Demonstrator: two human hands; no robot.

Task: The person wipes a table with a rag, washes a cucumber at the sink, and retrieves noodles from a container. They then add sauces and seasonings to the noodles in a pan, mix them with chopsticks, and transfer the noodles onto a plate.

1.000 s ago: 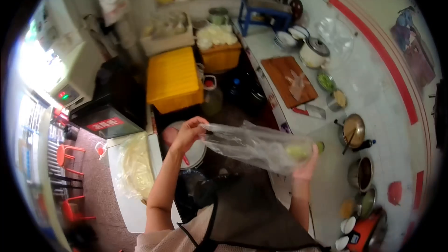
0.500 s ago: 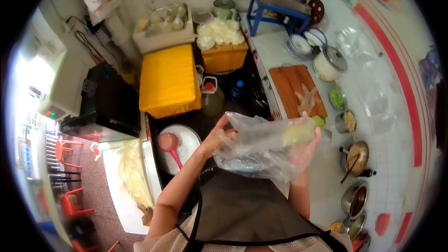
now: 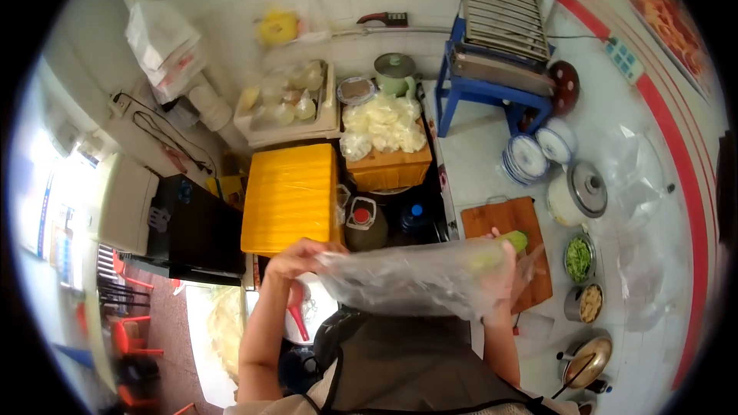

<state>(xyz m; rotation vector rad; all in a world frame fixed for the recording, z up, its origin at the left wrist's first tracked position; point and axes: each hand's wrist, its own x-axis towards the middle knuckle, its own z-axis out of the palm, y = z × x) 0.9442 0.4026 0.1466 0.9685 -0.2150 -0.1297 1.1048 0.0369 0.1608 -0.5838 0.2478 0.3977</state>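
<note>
A clear plastic bag (image 3: 400,273) is stretched sideways between my two hands in front of my apron. My left hand (image 3: 296,260) pinches its left end, above the white basin (image 3: 319,300) with the red ladle (image 3: 295,313). At the bag's right end my right hand (image 3: 503,280) is closed around a pale green, cucumber-like vegetable (image 3: 513,241). One end of the vegetable sticks up past my fingers; the rest shows blurred through the plastic. Just behind my right hand lies the wooden cutting board (image 3: 538,261).
Along the right counter stand a lidded pot (image 3: 576,194), a bowl of chopped greens (image 3: 576,257), a tin of pale pieces (image 3: 584,303) and a pan (image 3: 588,361). Stacked plates (image 3: 526,157) sit farther back. A yellow-covered box (image 3: 288,200) and bagged food (image 3: 383,124) are ahead.
My left hand has moved left, pulling the bunched bag out long and taut. The vegetable's end shows more above my right hand. My view has tilted up.
</note>
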